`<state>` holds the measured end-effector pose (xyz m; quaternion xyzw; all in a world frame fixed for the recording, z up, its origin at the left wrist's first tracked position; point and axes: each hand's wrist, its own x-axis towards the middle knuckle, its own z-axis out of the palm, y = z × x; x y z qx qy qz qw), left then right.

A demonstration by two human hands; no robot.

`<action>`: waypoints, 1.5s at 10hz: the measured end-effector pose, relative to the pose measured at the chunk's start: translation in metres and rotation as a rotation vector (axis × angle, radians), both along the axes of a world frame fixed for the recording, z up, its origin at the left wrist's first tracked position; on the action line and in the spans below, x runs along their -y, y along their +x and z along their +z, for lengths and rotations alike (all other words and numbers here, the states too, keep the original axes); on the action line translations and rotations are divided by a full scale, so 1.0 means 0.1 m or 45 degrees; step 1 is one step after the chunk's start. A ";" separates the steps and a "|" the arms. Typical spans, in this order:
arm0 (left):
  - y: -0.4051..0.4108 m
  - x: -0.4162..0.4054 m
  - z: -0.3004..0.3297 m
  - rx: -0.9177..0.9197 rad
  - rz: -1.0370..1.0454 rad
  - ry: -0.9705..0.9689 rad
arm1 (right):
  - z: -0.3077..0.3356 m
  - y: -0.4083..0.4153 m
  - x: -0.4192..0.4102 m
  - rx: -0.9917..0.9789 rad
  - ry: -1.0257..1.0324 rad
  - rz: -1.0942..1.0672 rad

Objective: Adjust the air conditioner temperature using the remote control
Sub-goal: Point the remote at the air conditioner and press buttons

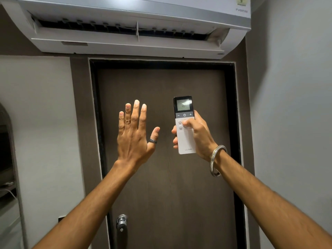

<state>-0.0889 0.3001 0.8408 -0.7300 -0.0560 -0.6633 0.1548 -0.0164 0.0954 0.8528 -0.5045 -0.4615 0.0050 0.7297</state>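
A white wall air conditioner (125, 45) hangs across the top of the view, its louvre flap lowered so the dark vent shows. My right hand (195, 135) grips a slim white remote control (185, 141) held upright and pointed up at the unit. The remote's dark top carries a lit screen, with minus, power and plus keys below it. My thumb rests on the round buttons under those keys. My left hand (134, 133) is raised to the left of the remote, flat, fingers spread, back toward me, holding nothing. It wears rings; a metal bangle circles my right wrist.
A dark brown door (161, 186) in a black frame fills the wall below the unit, with a metal knob (121, 221) at its lower left. A grey wall stands close on the right. An arched niche with shelves (6, 159) is at the far left.
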 end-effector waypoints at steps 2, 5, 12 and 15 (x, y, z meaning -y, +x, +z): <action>-0.05 -0.05 0.01 0.005 0.017 -0.004 | 0.00 -0.01 -0.02 -0.018 0.002 0.002; -0.07 -0.09 -0.03 -0.002 0.022 0.004 | 0.01 -0.06 -0.04 -0.012 0.003 0.004; 0.04 -0.15 -0.08 -0.020 0.029 0.004 | -0.05 -0.02 -0.16 -0.059 0.026 -0.345; 0.10 -0.18 -0.07 -0.016 0.028 0.005 | -0.03 0.04 -0.17 -0.093 0.046 -0.335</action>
